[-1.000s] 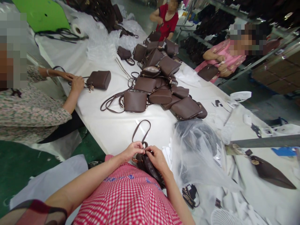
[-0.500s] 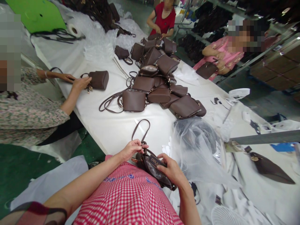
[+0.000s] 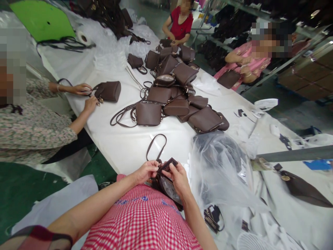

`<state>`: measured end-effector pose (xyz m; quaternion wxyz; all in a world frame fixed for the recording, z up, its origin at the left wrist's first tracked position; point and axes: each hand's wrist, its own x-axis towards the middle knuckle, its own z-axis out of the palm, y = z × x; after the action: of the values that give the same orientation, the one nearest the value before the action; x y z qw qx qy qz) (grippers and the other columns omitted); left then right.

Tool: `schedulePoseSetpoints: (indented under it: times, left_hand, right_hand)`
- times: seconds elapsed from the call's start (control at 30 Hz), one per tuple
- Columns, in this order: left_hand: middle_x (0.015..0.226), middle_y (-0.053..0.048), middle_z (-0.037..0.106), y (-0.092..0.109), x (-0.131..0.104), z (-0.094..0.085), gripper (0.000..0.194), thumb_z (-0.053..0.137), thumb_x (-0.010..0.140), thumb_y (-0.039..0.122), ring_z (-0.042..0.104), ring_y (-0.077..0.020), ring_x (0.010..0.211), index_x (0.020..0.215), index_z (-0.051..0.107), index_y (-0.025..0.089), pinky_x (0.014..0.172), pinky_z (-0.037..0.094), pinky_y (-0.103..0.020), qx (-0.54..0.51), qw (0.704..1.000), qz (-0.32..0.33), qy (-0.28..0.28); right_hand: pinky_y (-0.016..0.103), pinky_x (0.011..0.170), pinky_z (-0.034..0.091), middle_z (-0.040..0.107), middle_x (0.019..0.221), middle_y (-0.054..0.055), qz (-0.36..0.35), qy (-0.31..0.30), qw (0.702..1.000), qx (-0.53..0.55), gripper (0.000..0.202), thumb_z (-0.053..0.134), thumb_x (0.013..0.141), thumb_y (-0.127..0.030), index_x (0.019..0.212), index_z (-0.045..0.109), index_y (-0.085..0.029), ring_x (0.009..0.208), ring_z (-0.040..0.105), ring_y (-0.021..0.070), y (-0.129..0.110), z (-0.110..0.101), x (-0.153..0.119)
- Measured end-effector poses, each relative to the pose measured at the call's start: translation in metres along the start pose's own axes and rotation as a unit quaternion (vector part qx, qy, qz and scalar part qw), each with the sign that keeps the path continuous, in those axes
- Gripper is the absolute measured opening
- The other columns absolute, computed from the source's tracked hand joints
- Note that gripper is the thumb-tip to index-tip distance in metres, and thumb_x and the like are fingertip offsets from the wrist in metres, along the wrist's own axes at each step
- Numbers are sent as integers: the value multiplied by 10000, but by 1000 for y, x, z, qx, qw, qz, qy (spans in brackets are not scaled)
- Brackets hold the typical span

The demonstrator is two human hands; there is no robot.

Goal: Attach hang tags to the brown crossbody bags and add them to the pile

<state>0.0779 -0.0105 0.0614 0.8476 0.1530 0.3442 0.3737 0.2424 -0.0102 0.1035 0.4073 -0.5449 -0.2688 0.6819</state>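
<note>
A brown handbag (image 3: 168, 187) lies open against my checked apron, its pale shiny lining showing and its thin strap (image 3: 165, 140) looped out on the white table. At the bag's strap end my left hand (image 3: 148, 172) is closed in a pinch; what is between its fingertips is too small to make out. My right hand (image 3: 178, 177) grips a dark hang tag (image 3: 168, 164) with gold lettering between thumb and fingers, above the bag's opening and close to my left fingertips.
A pile of brown handbags (image 3: 166, 93) covers the table's middle. To the right lie a clear plastic bag (image 3: 218, 166), several dark tags (image 3: 212, 217) and another brown bag (image 3: 304, 187). Co-workers handle bags at the left (image 3: 85, 99), far side (image 3: 179, 26) and right (image 3: 244, 66).
My right hand has moved left and up from the bag's rim, bringing the tag towards my left hand. The left co-worker's hands have drawn back along the bag's strap.
</note>
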Motion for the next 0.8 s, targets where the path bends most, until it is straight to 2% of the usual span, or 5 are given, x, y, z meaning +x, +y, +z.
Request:
schedulePoseSetpoints:
  times: [0.2,0.43,0.6,0.7,0.8]
  left_hand:
    - [1000,-69,673,1,4,-13,146,616,640,104,338,-6,405,761,545,144,433,285,-180,-118,993,0,18]
    - [537,95,475,-14,12,-22,244,716,693,147,248,0,332,849,528,161,381,197,-148,-125,992,22,19]
    - [718,46,600,-15,10,-29,357,795,673,224,450,-9,432,887,516,161,421,309,-125,-152,985,24,75]
    - [760,-9,641,-16,9,-32,308,794,675,221,602,-85,614,847,553,135,485,391,-145,-160,982,23,95]
    - [743,-31,656,-16,9,-31,274,792,681,248,612,-108,625,827,603,115,470,372,-159,-166,981,31,99]
  right_hand:
    - [199,482,526,580,729,-36,-83,6,993,-84,264,652,777,-439,871,550,-214,604,603,103,-11,-11,18]
    - [200,407,480,589,675,-38,7,-96,992,-76,417,675,743,-457,1048,514,-224,569,596,130,-20,7,37]
    - [192,391,386,591,662,-21,2,-160,963,-216,276,560,817,-474,831,550,-198,502,516,106,-16,16,43]
    - [216,543,418,589,675,-15,-104,-164,884,-426,185,496,871,-330,762,552,-192,603,536,117,-25,22,46]
    - [233,658,403,649,790,24,-133,-169,742,-635,114,487,876,-208,809,577,-188,759,591,146,-34,36,46]
